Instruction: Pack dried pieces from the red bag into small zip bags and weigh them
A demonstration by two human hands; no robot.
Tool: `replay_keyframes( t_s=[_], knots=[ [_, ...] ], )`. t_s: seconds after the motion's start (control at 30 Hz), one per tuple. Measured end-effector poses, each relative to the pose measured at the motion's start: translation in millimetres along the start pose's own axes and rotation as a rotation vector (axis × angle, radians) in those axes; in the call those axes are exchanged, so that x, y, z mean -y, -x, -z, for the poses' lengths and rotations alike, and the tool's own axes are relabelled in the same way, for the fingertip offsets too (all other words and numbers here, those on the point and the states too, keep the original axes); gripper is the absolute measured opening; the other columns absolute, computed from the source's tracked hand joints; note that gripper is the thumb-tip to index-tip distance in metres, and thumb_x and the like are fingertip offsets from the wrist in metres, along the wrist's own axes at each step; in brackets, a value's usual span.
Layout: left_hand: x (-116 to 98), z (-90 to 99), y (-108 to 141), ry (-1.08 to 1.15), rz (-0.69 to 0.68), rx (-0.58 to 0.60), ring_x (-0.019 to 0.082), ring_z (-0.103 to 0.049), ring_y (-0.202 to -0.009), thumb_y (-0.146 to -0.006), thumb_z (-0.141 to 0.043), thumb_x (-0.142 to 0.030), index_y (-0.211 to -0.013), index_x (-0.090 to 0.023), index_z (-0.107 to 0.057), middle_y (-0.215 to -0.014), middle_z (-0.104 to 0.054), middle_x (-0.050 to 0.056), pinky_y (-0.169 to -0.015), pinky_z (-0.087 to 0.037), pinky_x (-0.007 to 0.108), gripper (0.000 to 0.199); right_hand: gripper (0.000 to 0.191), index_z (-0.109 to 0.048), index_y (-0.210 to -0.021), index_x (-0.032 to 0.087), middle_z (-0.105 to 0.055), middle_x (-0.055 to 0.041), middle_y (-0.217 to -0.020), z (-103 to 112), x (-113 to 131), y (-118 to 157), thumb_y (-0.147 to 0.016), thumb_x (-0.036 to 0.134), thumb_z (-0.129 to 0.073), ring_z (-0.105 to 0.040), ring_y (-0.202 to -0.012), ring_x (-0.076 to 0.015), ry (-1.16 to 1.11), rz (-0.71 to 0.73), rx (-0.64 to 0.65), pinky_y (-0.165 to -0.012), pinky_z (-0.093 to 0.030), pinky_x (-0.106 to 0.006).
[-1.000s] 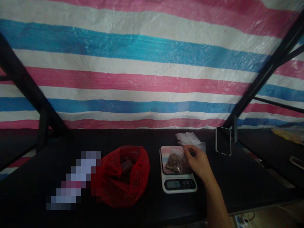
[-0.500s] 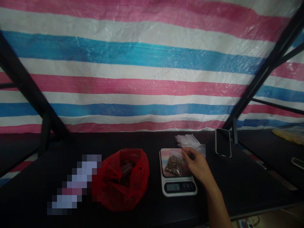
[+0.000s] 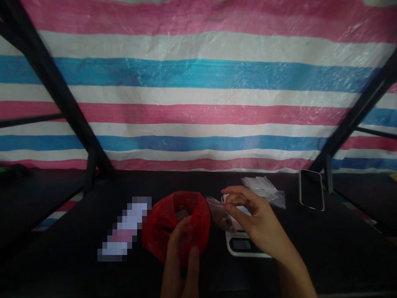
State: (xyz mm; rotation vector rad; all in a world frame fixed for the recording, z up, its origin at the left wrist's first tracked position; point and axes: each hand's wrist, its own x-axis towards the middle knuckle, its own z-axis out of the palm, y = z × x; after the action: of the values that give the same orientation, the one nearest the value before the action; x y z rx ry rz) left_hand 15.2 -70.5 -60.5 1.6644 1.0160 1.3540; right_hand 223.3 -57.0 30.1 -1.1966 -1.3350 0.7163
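Observation:
Between the fingertips of my right hand hangs a small clear zip bag, partly filled with brown bits too small to name. It is tilted at the left side of the white kitchen scale, whose plate is largely hidden behind the hand. My left hand is in front of the red plastic bag, its fingers apart and holding nothing I can see. The red bag stands open, with dark brown contents and something clear inside.
Behind the scale lies a pile of clear plastic bags. A phone rests at the back right of the black table. Left of the red bag is a pixelated strip. Dark metal bars and striped sheeting stand behind.
My right hand has lifted the zip bag off the scale plate and moved it left. My left hand has come into view at the red bag. The view has shifted left.

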Motion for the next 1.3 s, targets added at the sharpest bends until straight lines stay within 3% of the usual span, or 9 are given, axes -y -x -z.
replay_keyframes(
  t_s=[0.07,0.13,0.23,0.33,0.47,0.7,0.97,1.1,1.3],
  knots=[
    [-2.7,1.5,-10.4,0.128,0.214,-0.117,0.031,-0.069,-0.125,-0.101,-0.061,-0.06,-0.142,-0.031,-0.065,-0.141,-0.071,0.009,-0.097,-0.063,0.041,0.051,0.024,-0.074,-0.11,0.024,-0.072,0.0011,-0.082,-26.2,5.2,-3.5,-0.087,0.032,-0.074,-0.068,-0.075,-0.0157,-0.041,-0.032,0.038,-0.071,-0.054,-0.027],
    [-3.3,-0.6,-14.0,0.262,0.415,-0.132,0.028,-0.077,-0.103,-0.097,-0.061,-0.069,-0.138,-0.025,-0.068,-0.118,-0.08,0.01,-0.082,-0.065,0.037,0.06,0.027,-0.074,-0.111,0.024,-0.072,0.0014,-0.082,-50.3,0.5,-8.3,-0.085,0.031,-0.072,-0.067,-0.072,-0.0155,-0.051,-0.091,0.061,-0.066,-0.053,-0.026],
    [1.5,-6.1,-10.5,0.442,0.633,-0.038,0.021,-0.071,-0.059,-0.091,-0.062,-0.077,-0.143,-0.018,-0.063,-0.071,-0.076,0.003,-0.055,-0.057,0.029,0.078,0.033,-0.073,-0.115,0.023,-0.071,0.0011,-0.08,-76.8,-17.5,-15.4,-0.083,0.032,-0.069,-0.067,-0.069,-0.0172,0.01,-0.18,0.03,-0.06,-0.051,-0.026],
    [10.5,-7.9,-5.1,0.575,0.752,0.055,0.017,-0.061,-0.043,-0.089,-0.063,-0.079,-0.152,-0.013,-0.052,-0.05,-0.062,-0.005,-0.045,-0.046,0.025,0.091,0.037,-0.073,-0.118,0.022,-0.072,-0.0002,-0.08,-91.1,-35.8,-19.6,-0.082,0.029,-0.066,-0.07,-0.071,-0.0201,0.111,-0.245,0.026,-0.062,-0.052,-0.029],
    [23.8,-1.8,-1.2,0.655,0.814,0.115,0.017,-0.062,-0.042,-0.09,-0.062,-0.078,-0.156,-0.013,-0.046,-0.048,-0.06,-0.006,-0.045,-0.044,0.023,0.094,0.038,-0.075,-0.118,0.025,-0.077,-0.0031,-0.089,-99.7,-44.7,-19.5,-0.081,0.026,-0.065,-0.075,-0.078,-0.0233,0.238,-0.279,0.087,-0.068,-0.056,-0.032],
    [42.8,1.1,0.4,0.679,0.847,0.21,0.019,-0.062,-0.042,-0.087,-0.061,-0.08,-0.165,-0.012,-0.028,-0.048,-0.06,-0.007,-0.043,-0.04,0.022,0.109,0.035,-0.077,-0.116,0.026,-0.08,-0.0043,-0.091,-103.6,-37.6,-17.8,-0.083,0.03,-0.067,-0.077,-0.083,-0.0251,0.321,-0.279,0.123,-0.074,-0.057,-0.034],
    [39.0,-2.8,-3.9,0.696,0.783,0.154,0.015,-0.06,-0.043,-0.09,-0.061,-0.076,-0.165,-0.014,-0.029,-0.057,-0.063,-0.006,-0.044,-0.04,0.022,0.103,0.037,-0.077,-0.117,0.026,-0.08,-0.0046,-0.093,-102.7,-34.0,-16.7,-0.082,0.03,-0.066,-0.077,-0.086,-0.0257,0.351,-0.253,0.093,-0.082,-0.058,-0.037],
    [35.6,-2.9,-4.9,0.683,0.794,0.151,0.013,-0.062,-0.044,-0.086,-0.065,-0.079,-0.165,-0.018,-0.028,-0.074,-0.071,-0.001,-0.043,-0.042,0.022,0.106,0.037,-0.077,-0.117,0.025,-0.079,-0.0046,-0.09,-100.3,-34.8,-14.8,-0.083,0.031,-0.067,-0.077,-0.081,-0.0254,0.301,-0.244,0.089,-0.074,-0.058,-0.035],
    [34.4,-0.9,-6.1,0.647,0.774,0.106,0.013,-0.061,-0.045,-0.083,-0.065,-0.083,-0.165,-0.017,-0.027,-0.076,-0.073,0.0,-0.043,-0.043,0.022,0.112,0.035,-0.076,-0.117,0.025,-0.08,-0.0041,-0.089,-96.5,-30.2,-13.6,-0.083,0.03,-0.068,-0.076,-0.081,-0.0251,0.213,-0.249,0.097,-0.07,-0.058,-0.033]
  ],
)
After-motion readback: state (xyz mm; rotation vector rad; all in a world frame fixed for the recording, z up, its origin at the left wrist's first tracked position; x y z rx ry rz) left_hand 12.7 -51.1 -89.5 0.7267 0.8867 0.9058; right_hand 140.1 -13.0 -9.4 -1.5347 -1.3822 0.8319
